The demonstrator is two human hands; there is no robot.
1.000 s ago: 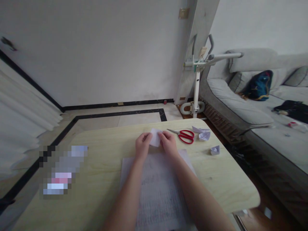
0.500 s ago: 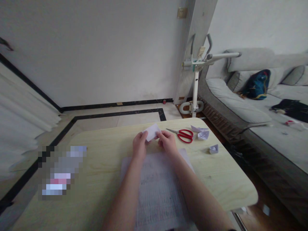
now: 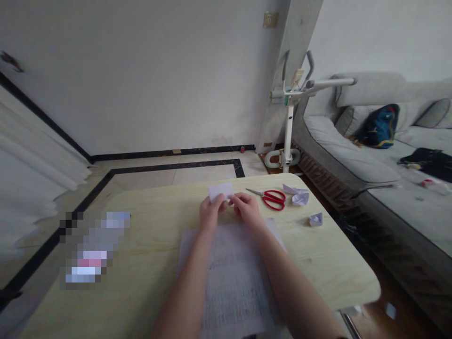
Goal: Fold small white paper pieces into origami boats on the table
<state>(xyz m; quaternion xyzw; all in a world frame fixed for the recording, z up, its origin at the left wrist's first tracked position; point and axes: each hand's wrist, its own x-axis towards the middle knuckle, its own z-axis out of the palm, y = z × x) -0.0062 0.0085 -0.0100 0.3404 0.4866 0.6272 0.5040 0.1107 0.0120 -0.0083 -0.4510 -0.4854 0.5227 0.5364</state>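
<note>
A small white piece of paper (image 3: 221, 190) is held up over the table's far half, its corners looking square. My left hand (image 3: 212, 209) pinches its lower edge, thumb on the near face. At the paper's lower right corner, the thumb and fingers of my right hand (image 3: 245, 205) are closed on it. Under my forearms lies a large printed sheet (image 3: 233, 282). Red-handled scissors (image 3: 271, 198) rest just right of my right hand, blades pointing left. Folded paper pieces (image 3: 299, 199) lie beyond them, with a smaller folded piece (image 3: 316, 219) nearer.
The light wooden table (image 3: 148, 263) has rounded corners. A blurred-out item (image 3: 95, 249) lies at its left side. Exercise equipment (image 3: 288, 117) stands behind the right corner, and a grey sofa (image 3: 367, 174) runs along the right.
The paper has turned from a tilted position to nearly level with its edges. My left hand has slid from its left side to its lower edge.
</note>
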